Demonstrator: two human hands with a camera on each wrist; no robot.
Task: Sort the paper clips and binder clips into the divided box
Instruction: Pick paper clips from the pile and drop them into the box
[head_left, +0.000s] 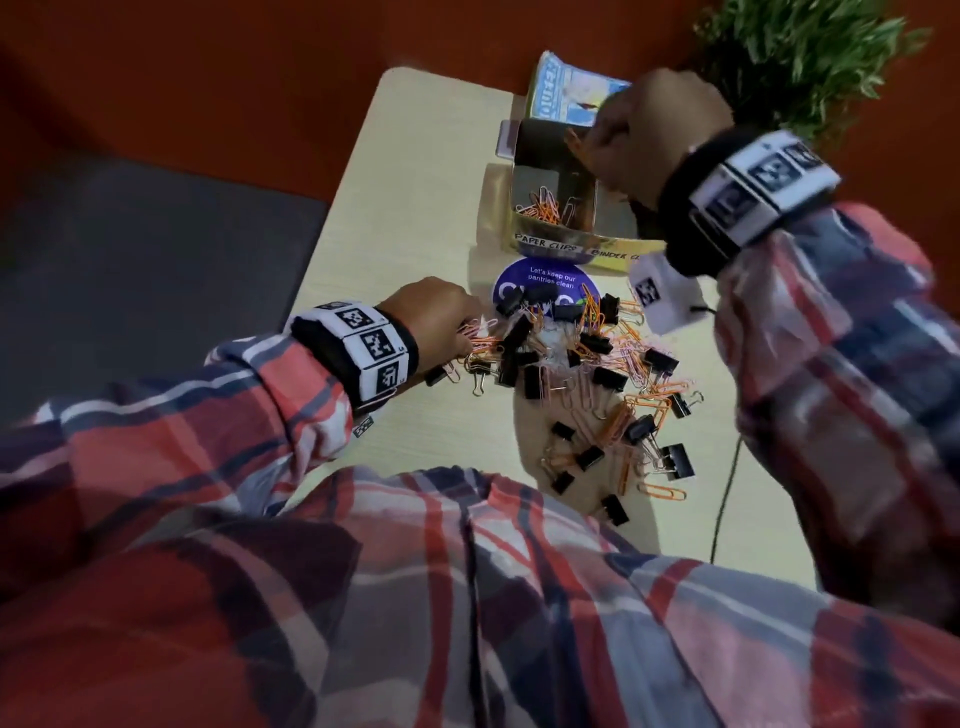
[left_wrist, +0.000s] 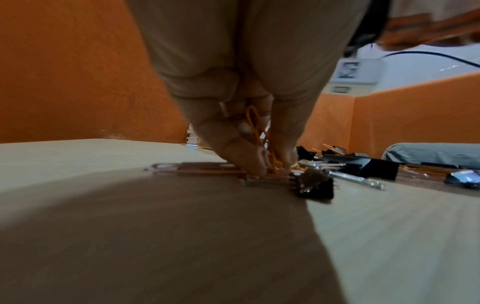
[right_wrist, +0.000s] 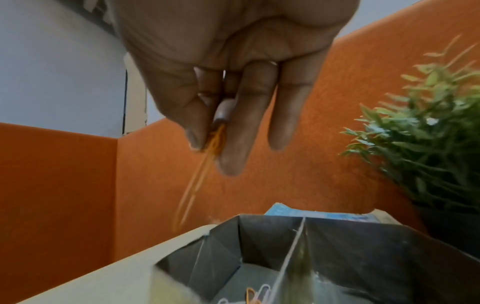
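right hand (right_wrist: 228, 86) pinches orange paper clips (right_wrist: 207, 156) | left hand (left_wrist: 233, 98) seemingly pinches clips (left_wrist: 259, 131)

Office cubicle, orange partition (right_wrist: 64, 185), desk (head_left: 415, 208), plant (head_left: 810, 57)

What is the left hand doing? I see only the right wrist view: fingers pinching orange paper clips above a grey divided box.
Observer: The left hand is down at the mixed pile on the table, and the left wrist view shows its fingers pinching an orange paper clip.
Operator: Which compartment is the right hand over?
Observer: In the head view, the right hand holds its paper clips above the box, over the side labelled PAPER CLIPS.
Operator: Are any binder clips sorted yet?
Observer: I cannot tell; the right wrist covers that compartment in the head view. Many black binder clips lie in the pile.
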